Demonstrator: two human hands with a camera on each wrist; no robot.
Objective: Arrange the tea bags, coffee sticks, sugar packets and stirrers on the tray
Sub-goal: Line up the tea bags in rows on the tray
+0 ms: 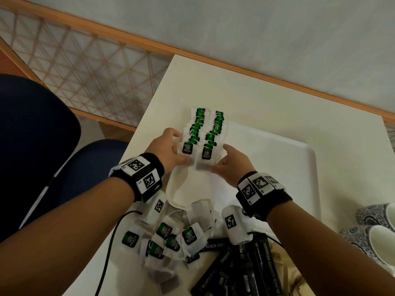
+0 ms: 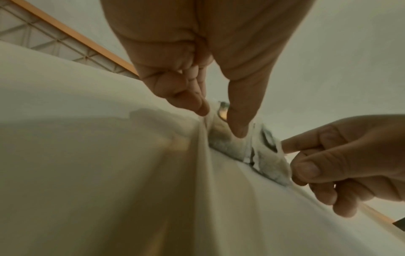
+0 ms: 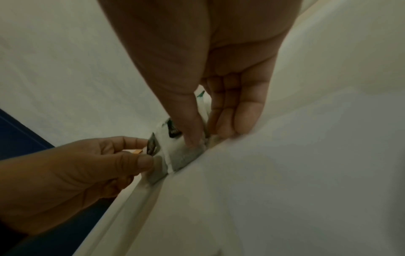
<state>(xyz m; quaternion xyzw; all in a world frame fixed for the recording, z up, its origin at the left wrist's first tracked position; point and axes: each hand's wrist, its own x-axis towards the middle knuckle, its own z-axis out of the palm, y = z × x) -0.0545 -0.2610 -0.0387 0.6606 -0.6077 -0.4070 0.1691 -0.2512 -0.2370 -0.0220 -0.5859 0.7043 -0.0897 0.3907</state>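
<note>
A: What is seen from the head view?

B: Two overlapping rows of green tea bags point(image 1: 202, 133) are laid at the left end of a white tray point(image 1: 299, 159), which sits on a white table point(image 1: 256, 92). The nearest bag of the left row is pinched by the left hand point(image 1: 168, 149), and the nearest bag of the right row is pinched by the right hand point(image 1: 232, 162). A loose pile of tea bags point(image 1: 171, 238) is left on the table near the tray's front edge, and black coffee sticks point(image 1: 239, 268) are heaped just to its right. Two patterned cups point(image 1: 372, 229) are stood beside the tray at the right edge.

A: And from the left wrist?

B: A bag edge is gripped between thumb and forefinger of the left hand point(image 2: 210, 78). The neighbouring bag is touched by the right hand point(image 2: 342, 159), its fingers curled. The tray point(image 2: 87, 155) is seen blurred below.

A: From the right wrist?

B: A bag is pressed under the thumb of the right hand point(image 3: 210, 86) against the tray point(image 3: 285, 173), with the fingers behind it. The adjoining bag is held by the left hand point(image 3: 83, 173), pinched at its tag.
</note>
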